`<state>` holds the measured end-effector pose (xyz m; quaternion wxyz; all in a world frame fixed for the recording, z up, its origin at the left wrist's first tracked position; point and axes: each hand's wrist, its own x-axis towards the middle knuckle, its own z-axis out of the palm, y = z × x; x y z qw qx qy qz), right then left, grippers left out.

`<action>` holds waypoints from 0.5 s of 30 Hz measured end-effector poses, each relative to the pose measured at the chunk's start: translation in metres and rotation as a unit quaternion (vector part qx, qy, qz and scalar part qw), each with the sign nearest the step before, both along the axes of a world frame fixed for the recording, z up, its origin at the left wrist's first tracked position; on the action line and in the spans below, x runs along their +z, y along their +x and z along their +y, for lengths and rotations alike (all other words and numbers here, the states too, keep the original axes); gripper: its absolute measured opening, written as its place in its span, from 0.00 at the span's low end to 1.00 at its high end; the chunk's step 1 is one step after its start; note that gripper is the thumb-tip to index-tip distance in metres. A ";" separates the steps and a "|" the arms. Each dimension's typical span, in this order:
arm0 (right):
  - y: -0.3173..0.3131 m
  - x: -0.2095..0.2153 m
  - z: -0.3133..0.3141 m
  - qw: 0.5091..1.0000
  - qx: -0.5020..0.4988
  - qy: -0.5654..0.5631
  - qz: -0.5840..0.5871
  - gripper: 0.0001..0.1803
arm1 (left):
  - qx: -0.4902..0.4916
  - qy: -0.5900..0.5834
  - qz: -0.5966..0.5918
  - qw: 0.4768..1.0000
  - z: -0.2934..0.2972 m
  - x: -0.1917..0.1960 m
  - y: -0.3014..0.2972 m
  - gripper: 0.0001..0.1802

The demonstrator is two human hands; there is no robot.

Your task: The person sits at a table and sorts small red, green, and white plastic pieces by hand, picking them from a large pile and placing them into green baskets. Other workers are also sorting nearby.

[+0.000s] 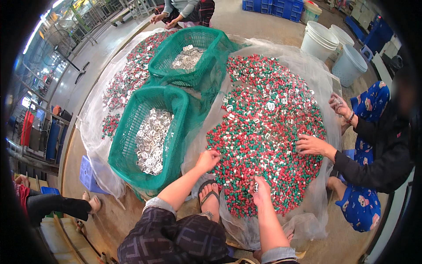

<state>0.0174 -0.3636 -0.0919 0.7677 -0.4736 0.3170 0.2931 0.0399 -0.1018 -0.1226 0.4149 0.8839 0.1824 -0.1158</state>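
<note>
Fingers of both hands pinch small pieces from the red-and-green pile (263, 132) beside a green basket (127, 132) of clear pieces (151, 141).

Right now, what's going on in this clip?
A person sits at a big heap of red, green and white small plastic pieces on clear sheeting. Their left hand and right hand both pick at its near edge. A co-worker's hand sorts opposite. Two green baskets hold clear pieces.

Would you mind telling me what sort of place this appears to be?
Probably a factory or workshop sorting floor: a large heap of small red and green plastic pieces on clear sheeting, green mesh baskets of clear pieces, and stacked white plastic buckets on bare concrete.
</note>
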 end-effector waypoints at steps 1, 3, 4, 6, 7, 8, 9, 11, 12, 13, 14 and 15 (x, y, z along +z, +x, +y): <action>0.001 0.000 0.003 1.000 0.003 0.013 0.002 0.10 | -0.005 -0.024 -0.012 1.000 -0.003 0.002 -0.004 0.13; 0.001 -0.001 0.005 0.999 0.007 0.034 0.008 0.11 | -0.043 -0.110 -0.021 0.993 -0.015 0.004 -0.010 0.12; -0.001 -0.002 0.003 0.999 0.032 0.034 -0.002 0.16 | -0.060 -0.167 -0.004 0.984 -0.025 0.010 -0.014 0.12; 0.002 0.005 0.005 0.998 0.033 0.056 0.014 0.20 | -0.099 -0.246 0.020 0.964 -0.047 0.030 -0.016 0.12; 0.001 0.008 0.010 0.997 0.034 0.068 0.028 0.22 | -0.115 -0.266 0.030 0.956 -0.054 0.038 -0.020 0.12; 0.001 0.009 0.014 0.996 0.044 0.082 0.016 0.26 | -0.158 -0.267 -0.004 0.951 -0.056 0.036 -0.020 0.12; -0.005 0.012 0.013 0.996 0.038 0.080 0.025 0.26 | -0.129 -0.366 0.097 0.916 -0.062 0.046 -0.020 0.11; 0.002 0.023 0.019 0.995 0.035 0.094 0.022 0.27 | -0.133 -0.404 0.175 0.888 -0.061 0.046 -0.019 0.15; 0.002 0.019 0.016 0.992 0.029 0.124 0.012 0.24 | -0.117 -0.440 0.195 0.869 -0.063 0.052 -0.020 0.19; 0.003 0.016 0.013 0.993 0.034 0.117 -0.005 0.22 | -0.103 -0.468 0.206 0.853 -0.064 0.066 -0.015 0.22; 0.003 0.013 0.012 0.993 0.039 0.110 -0.021 0.21 | -0.112 -0.460 0.212 0.855 -0.064 0.073 -0.012 0.29; 0.001 0.012 0.012 0.993 0.045 0.103 -0.033 0.19 | -0.088 -0.477 0.225 0.845 -0.062 0.074 -0.011 0.31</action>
